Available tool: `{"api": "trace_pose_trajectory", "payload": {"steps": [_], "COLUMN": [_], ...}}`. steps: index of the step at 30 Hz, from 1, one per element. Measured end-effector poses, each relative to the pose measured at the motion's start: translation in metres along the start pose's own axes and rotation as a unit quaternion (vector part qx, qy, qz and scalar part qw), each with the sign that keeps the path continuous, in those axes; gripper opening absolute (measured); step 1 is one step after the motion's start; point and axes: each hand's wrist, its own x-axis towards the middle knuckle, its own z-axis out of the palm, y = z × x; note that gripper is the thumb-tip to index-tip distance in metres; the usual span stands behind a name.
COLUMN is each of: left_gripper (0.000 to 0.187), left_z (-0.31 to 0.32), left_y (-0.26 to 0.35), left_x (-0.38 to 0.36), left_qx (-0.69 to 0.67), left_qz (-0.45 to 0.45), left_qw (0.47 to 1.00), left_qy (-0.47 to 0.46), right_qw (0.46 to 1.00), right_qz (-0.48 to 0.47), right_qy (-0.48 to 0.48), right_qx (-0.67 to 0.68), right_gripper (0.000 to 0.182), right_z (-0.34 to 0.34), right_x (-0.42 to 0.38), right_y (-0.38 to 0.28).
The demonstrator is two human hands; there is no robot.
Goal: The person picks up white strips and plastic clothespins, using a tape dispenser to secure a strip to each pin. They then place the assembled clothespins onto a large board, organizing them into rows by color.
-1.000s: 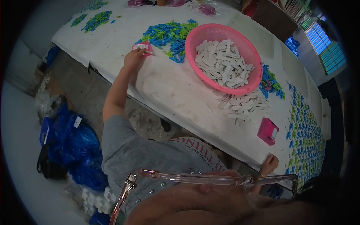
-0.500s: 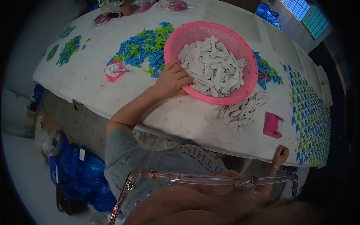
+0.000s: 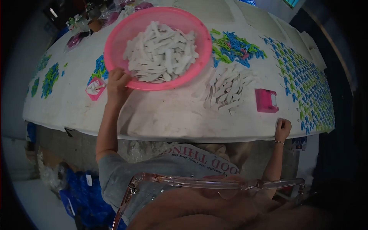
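A large pink plastic basket (image 3: 205, 50) rests tilted on the table, heaped with flat, pale strip-like pieces (image 3: 163, 51). My left hand (image 3: 118, 82) is closed over its near left rim. Just left of that hand sits a small pink container (image 3: 95, 96) with white pieces in it. Near the front edge on the right, my right hand (image 3: 283, 128) rests with curled fingers; what they hold, if anything, is hidden. Above it stands a dark pink box (image 3: 267, 101) with a white part. A loose pile of pale strips (image 3: 230, 86) lies between basket and box.
Blue and green clip-like pieces lie in a heap (image 3: 237, 48) behind the strips and in dense rows (image 3: 306, 84) at the right. Smaller clusters (image 3: 50, 80) lie far left. Bagged items and a brown cup (image 3: 94, 25) stand at the back left. Blue plastic (image 3: 86, 195) lies on the floor.
My left hand has moved the basket to the left, close to the small pink container. More of the strip pile and the clip heap on the right now shows. The view has also shifted.
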Motion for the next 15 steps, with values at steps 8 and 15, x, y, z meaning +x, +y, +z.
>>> {"api": "trace_pose_trajectory", "payload": {"steps": [8, 15], "left_gripper": [0.023, 0.052], "left_z": [-0.015, -0.039], "left_y": [-0.083, -0.067], "left_x": [-0.038, -0.011], "left_qx": [0.185, 0.321], "left_qz": [-0.11, -0.289], "left_qw": [0.977, 0.894], "left_qy": [0.018, -0.117], "right_qw": [0.999, 0.999], "right_qz": [-0.017, -0.004], "right_qy": [0.052, 0.042], "right_qx": [0.001, 0.004], "right_gripper": [0.015, 0.011], "right_z": [0.011, 0.001], "right_x": [-0.007, -0.012], "right_y": [0.001, -0.006]}}
